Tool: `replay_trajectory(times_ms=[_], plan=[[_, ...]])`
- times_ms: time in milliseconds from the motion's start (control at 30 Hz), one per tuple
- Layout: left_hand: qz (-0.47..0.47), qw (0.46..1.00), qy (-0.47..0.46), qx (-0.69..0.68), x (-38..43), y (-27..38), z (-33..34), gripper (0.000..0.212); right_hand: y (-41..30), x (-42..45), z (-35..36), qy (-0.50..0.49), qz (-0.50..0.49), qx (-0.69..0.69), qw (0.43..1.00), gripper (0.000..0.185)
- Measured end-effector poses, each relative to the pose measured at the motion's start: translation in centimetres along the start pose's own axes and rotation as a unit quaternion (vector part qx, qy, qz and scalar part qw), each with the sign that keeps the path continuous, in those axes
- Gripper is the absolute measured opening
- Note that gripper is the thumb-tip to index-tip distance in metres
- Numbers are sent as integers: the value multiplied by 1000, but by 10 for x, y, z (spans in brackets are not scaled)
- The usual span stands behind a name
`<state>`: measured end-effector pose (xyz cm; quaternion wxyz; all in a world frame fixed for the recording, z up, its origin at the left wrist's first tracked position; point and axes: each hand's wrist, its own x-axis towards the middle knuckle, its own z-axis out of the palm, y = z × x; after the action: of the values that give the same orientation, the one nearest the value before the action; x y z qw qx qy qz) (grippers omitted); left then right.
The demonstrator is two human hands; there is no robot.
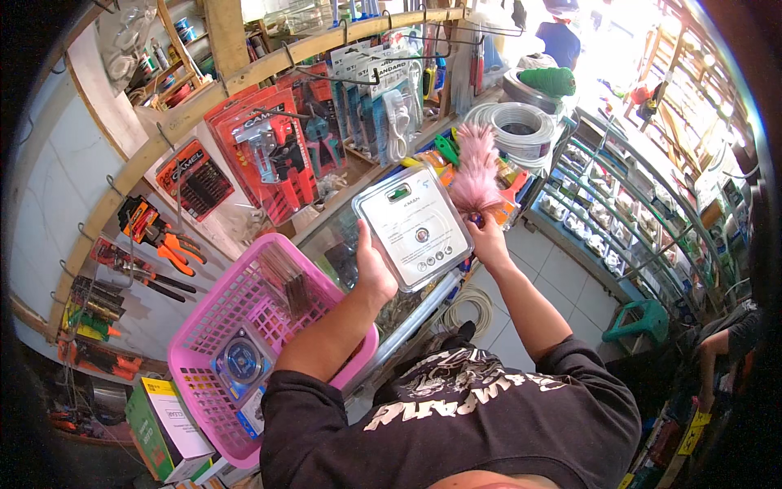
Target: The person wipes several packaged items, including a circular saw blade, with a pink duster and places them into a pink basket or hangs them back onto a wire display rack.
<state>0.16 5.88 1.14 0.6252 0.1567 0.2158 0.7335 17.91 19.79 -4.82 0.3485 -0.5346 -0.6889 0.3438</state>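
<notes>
My left hand (374, 263) grips the left edge of a clear plastic blister pack (415, 226), its white printed back facing up. At the pack's right side, my right hand (486, 241) is closed around the handle end of a pink feather duster (476, 165), whose fluffy head points away from me. Below my left forearm stands a pink plastic basket (183, 360). Inside it lie a packaged blue cutting disc (241, 360) and several thin packs (290, 284) standing on edge. What the handle of the duster looks like is mostly hidden by my fingers.
A glass counter (324, 244) runs under the basket. Carded tools (269, 153) and orange-handled pliers (174, 247) hang from hooks at left. Beyond are a white cable coil (519, 131) and green twine (547, 81). At right are a glass display case (605, 214), a green stool (638, 321) and two people.
</notes>
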Motion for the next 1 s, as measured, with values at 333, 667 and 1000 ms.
replay_trajectory(times_ms=[333,667,1000], plan=[[20,998,28,-46,6,0,-18,69,-41,-25,6,18,41,-186,982,47],[60,996,40,-55,14,-3,-27,65,-17,-20,-3,72,45,-156,984,41],[36,996,58,-55,8,-2,-17,65,2,-21,-4,123,68,-21,990,37]])
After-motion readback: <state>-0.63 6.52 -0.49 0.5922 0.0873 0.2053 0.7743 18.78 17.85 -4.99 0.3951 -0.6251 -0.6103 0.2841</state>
